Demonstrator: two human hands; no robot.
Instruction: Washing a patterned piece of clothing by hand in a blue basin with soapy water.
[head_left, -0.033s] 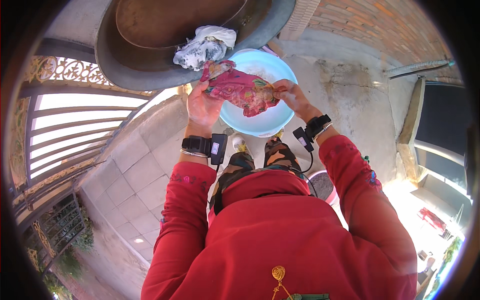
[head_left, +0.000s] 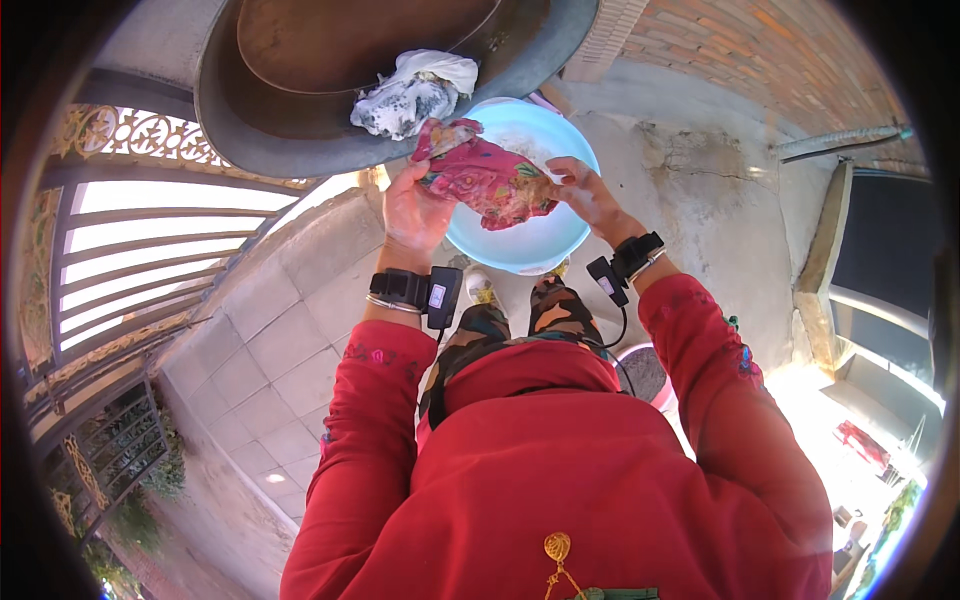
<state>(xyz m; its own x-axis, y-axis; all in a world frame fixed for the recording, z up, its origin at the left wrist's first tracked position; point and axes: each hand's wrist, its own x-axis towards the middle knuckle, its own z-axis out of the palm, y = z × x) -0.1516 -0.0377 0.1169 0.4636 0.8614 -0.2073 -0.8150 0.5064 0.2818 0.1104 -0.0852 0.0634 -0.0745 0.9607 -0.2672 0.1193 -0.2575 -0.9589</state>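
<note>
A pink floral cloth [head_left: 487,182] is stretched between my two hands over a light blue basin [head_left: 520,258]. Its left end is gripped by my left hand [head_left: 415,210], with the thumb up against the fabric. At the other end, my right hand [head_left: 590,190] pinches the cloth's edge between thumb and fingers. The fabric looks crumpled and hangs lower in the middle. Pale, cloudy liquid shows in the basin behind it. A bunched white and dark cloth with suds [head_left: 415,95] lies just beyond, on the wide rim of a big dark round vessel [head_left: 290,150].
Metal railings [head_left: 165,235] run along the left beside a paved floor [head_left: 275,330]. A brick wall [head_left: 740,50] rises at the far right. Close by my right leg stands a pink-rimmed bucket [head_left: 648,370]. Cables hang from the black wrist devices.
Both hands keep hold of the pink cloth over the basin. My left hand and the cloth's left end have shifted very slightly to the right.
</note>
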